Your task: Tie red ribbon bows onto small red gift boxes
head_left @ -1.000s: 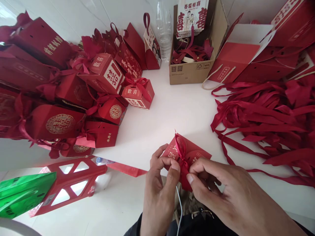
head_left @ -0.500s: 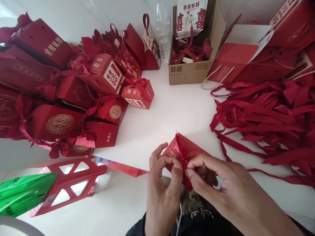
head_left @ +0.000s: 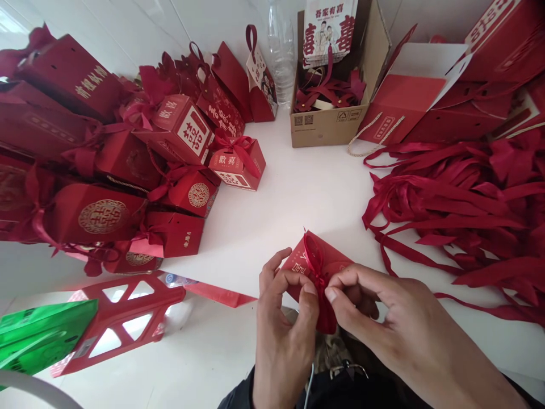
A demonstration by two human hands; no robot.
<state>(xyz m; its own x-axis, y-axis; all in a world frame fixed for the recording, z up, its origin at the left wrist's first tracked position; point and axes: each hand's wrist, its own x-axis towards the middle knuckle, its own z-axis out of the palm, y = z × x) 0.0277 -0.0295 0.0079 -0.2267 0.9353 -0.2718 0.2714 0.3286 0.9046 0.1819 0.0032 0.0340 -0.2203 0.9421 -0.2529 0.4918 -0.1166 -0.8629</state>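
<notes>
A small red box (head_left: 334, 253) sits at the near edge of the white table, with a dark red ribbon (head_left: 314, 255) tied in a bow across it. Left of the knot, my left hand (head_left: 287, 309) pinches the ribbon between thumb and index finger, its other fingers against the box's left side. On the right of the knot my right hand (head_left: 372, 307) is closed on the ribbon too, thumb and forefinger together. A ribbon part hangs down between the hands.
Many finished red boxes (head_left: 102, 216) with bows crowd the left. A cardboard box (head_left: 327, 133) and a clear bottle (head_left: 281, 57) stand at the back. Loose ribbons (head_left: 460, 210) pile up at right. A red stool (head_left: 123, 318) and a green bag (head_left: 46, 335) are lower left.
My right hand has shifted slightly right and away from my left hand. The bow's knot and the hanging ribbon show more between them.
</notes>
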